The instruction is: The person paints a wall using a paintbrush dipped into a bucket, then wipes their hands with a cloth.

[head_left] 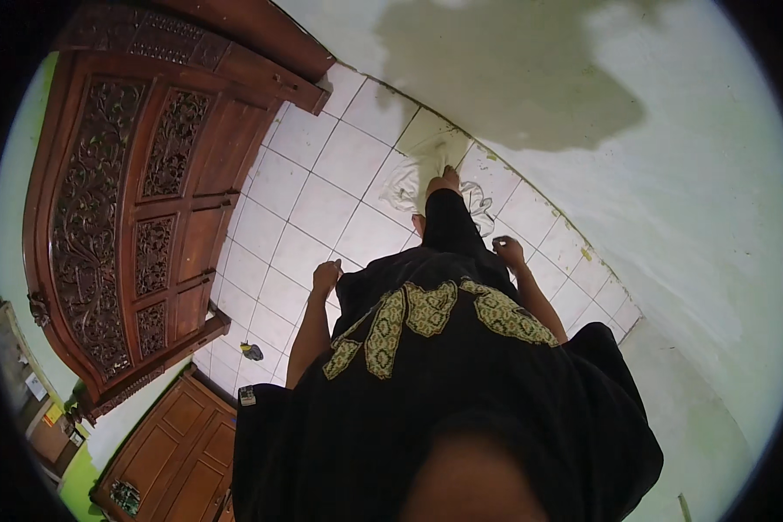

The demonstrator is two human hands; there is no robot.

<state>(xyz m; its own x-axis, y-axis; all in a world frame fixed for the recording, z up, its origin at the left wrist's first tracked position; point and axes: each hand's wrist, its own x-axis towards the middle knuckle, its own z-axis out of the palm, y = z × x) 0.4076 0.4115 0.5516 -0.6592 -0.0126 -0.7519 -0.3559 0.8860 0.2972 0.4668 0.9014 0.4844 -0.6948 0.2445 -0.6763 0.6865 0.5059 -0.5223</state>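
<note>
My left hand [326, 277] hangs beside the black clothing [383, 270] on my left side, its fingers curled in with nothing visible in them. On the other side, my right hand [510, 251] is held out from my hip over the tiles, fingers also curled and nothing seen in them. Ahead of me a crumpled white cloth [400, 187] lies spread on the floor. My front foot [448, 178] rests on it, while my other foot is mostly covered by the clothing. Neither hand touches the cloth.
White floor tiles [309, 204] run between a carved dark wood furniture piece [161, 235] on the left and a pale green, stained wall [679, 217] on the right. A small dark object [251, 351] lies on the floor at left. A brown wooden door [178, 448] stands lower left.
</note>
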